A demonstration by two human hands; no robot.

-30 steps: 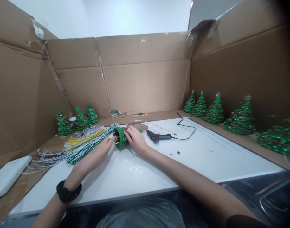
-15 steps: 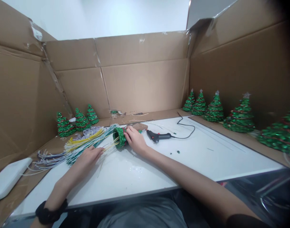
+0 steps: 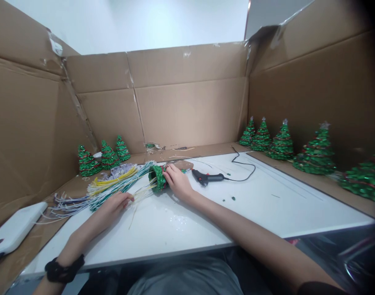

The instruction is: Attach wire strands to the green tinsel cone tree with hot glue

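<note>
Right hand (image 3: 178, 184), fingers wrapped round a green sequinned cone tree (image 3: 158, 178) lying sideways, steadies it while left hand (image 3: 112, 207) fingers pinch pale fibre strands (image 3: 142, 191) beside its base.

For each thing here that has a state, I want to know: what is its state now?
left hand, closed on pale strands coming out of the tree base.
right hand, holds the lying tree.
lying tree, on its side, open base facing left.
glue gun, lying flat on the table, cord attached.
right trees, upright.
left trees, upright.
</note>
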